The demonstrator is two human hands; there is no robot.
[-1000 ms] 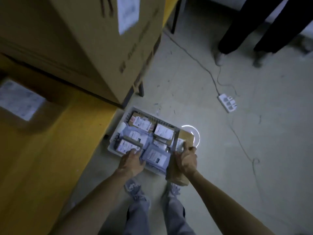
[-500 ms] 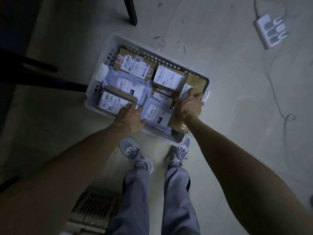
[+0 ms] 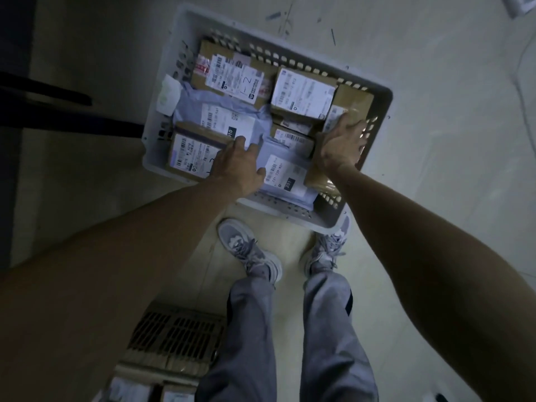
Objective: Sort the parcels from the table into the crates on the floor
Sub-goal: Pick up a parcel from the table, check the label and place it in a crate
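Below you, your feet stand just short of the crate point(image 3: 377, 91) on the floor. Your left hand point(image 3: 236, 166) lies flat, fingers spread, on the soft grey mailer point(image 3: 285, 172); it'll likely flex, so support it from underneath. Your right hand point(image 3: 342, 146) presses open-fingered on the brown parcel point(image 3: 352, 101) along the crate's right wall. That one looks stiff and light; take it by its edges.

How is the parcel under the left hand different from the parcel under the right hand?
The grey mailer bag under the left hand is soft and lies flat. The brown cardboard parcel under the right hand is stiff and stands tilted against the crate wall. Both carry white labels.
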